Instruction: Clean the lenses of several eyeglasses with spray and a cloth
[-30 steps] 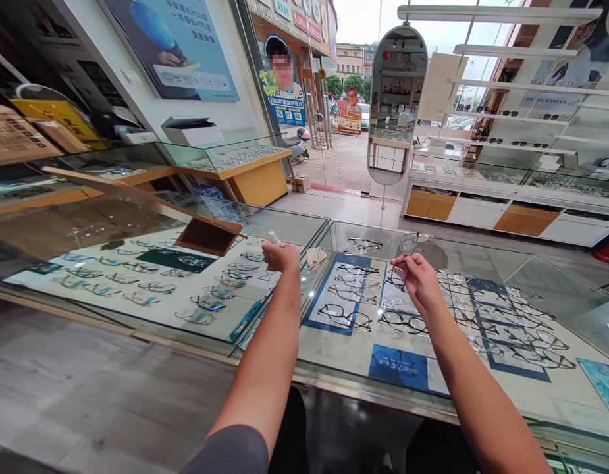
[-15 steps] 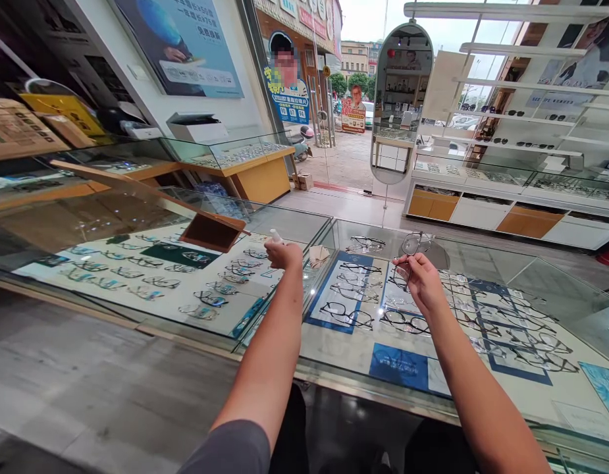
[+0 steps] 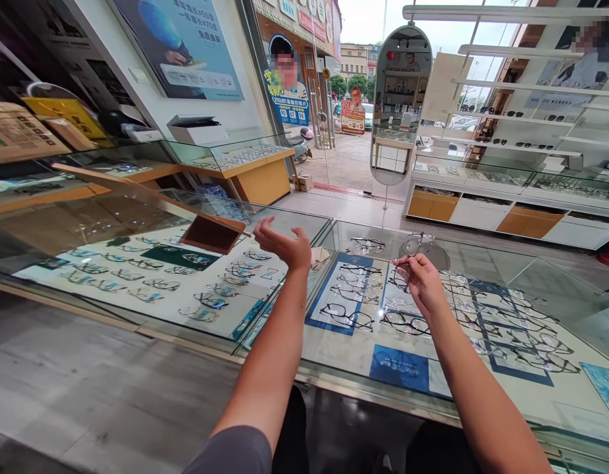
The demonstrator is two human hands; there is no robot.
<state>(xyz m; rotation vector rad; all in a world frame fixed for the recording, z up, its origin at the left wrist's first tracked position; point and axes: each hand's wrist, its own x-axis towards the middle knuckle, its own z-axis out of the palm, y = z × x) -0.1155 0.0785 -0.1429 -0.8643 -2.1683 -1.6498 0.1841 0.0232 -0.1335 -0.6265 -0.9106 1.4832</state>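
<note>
My right hand pinches a pair of eyeglasses with clear lenses above the glass counter. Over the left part of the counter, my left hand is raised with its fingers apart and nothing visible in it. A folded beige cloth lies just right of my left wrist, partly hidden by it. Left of that hand is a brown wooden box-like tray with a long raised edge. Behind the held glasses, a round grey object rests on the glass.
Under the counter glass, several rows of eyeglass frames lie on blue and white cards. An oval standing mirror stands beyond the counter. More display cases line the left, and shelves with sunglasses the right.
My left hand has opened and turned, its fingers reaching slightly up and left. The small white bottle it held is no longer visible. My right hand stays put with the eyeglasses.
</note>
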